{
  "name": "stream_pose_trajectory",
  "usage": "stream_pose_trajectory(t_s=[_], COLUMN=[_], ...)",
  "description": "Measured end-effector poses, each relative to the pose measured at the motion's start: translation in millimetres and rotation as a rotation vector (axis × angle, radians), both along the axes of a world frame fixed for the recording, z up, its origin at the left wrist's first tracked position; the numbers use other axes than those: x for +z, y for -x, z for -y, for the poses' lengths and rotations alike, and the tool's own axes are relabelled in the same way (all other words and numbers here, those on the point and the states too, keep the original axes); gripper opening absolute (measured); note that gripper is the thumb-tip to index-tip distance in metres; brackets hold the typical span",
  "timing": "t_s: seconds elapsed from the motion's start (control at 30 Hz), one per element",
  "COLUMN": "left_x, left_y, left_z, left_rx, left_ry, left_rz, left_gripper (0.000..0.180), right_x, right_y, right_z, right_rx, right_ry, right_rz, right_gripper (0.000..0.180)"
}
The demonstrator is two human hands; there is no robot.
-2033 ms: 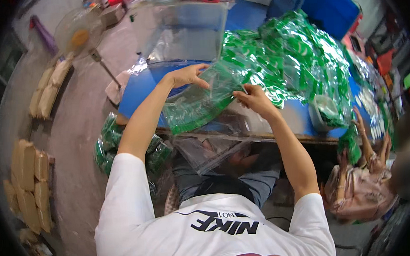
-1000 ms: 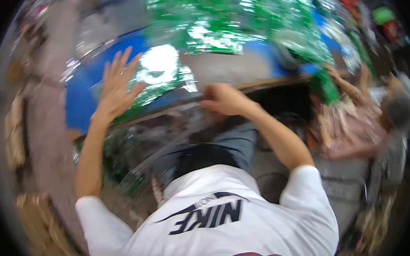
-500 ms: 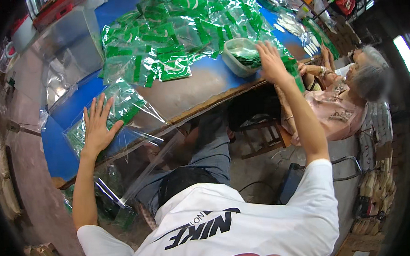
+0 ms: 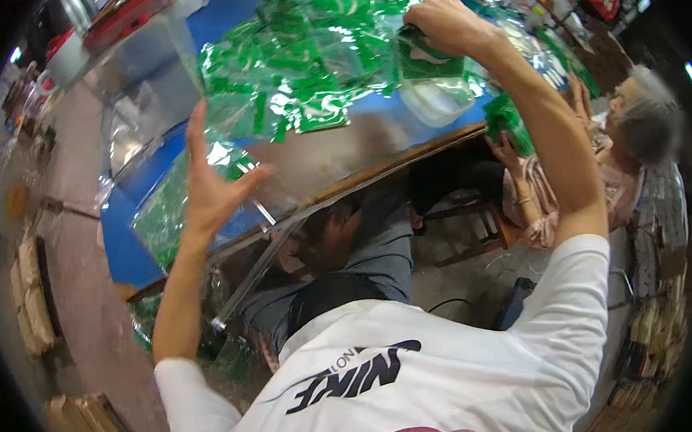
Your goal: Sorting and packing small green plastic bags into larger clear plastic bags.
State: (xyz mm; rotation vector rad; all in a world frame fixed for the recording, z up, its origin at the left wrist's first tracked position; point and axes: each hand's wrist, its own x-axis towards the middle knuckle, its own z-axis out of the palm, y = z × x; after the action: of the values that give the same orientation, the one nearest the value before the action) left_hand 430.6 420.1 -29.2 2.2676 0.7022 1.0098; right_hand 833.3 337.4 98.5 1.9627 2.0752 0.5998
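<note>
My right hand [image 4: 449,27] is closed on a bunch of green-and-clear plastic packets [image 4: 423,57], held above a small translucent plastic tub [image 4: 438,103] at the table's near edge. The fingertips are hidden behind the knuckles. On the left, my left hand [image 4: 213,176] is raised over a large clear plastic bag [image 4: 160,219] with green packets inside, its thumb spread from the fingers. Nothing shows in that hand. Beyond both hands lies a wide heap of green-and-clear packets [image 4: 297,68].
The blue table [image 4: 127,257] has a worn brown near edge. A big translucent bin [image 4: 146,62] stands at the far left. At the right, a seated co-worker [image 4: 573,178] handles a green bundle [image 4: 507,123]. A wooden stool [image 4: 474,236] is below the table.
My right hand, open by the tub before, has closed on the packets and lifted them up and away. My left hand has risen off the clear bag. The co-worker has reached forward.
</note>
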Motion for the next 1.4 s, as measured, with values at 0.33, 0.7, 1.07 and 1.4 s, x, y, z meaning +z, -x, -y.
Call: stream_pose_trajectory(t_s=[0.33, 0.7, 1.07, 1.4], left_x=[-73.6, -98.0, -105.2, -120.4], left_y=[-63.9, -57.5, -72.1, -55.9], left_z=[-23.9, -23.6, -21.3, -29.9], left_rx=[-0.346, -0.333, -0.444, -0.404], left_ry=[0.624, 0.455, 0.493, 0.51], left_rz=[0.028, -0.019, 0.255, 0.101], left_gripper=[0.112, 0.121, 0.118, 0.105], right_x=[-113.1, -237.3, -257.0, -240.9], right_y=[151.3, 144.2, 159.9, 165.2], right_z=[-64.6, 22.0, -4.0, 6.1], right_rx=[0.322, 0.206, 0.194, 0.133], right_ry=[0.261, -0.04, -0.377, -0.298], right_rz=[-0.842, -1.656, -1.457, -1.4], right_gripper=[0.033, 0.097, 0.103, 0.095])
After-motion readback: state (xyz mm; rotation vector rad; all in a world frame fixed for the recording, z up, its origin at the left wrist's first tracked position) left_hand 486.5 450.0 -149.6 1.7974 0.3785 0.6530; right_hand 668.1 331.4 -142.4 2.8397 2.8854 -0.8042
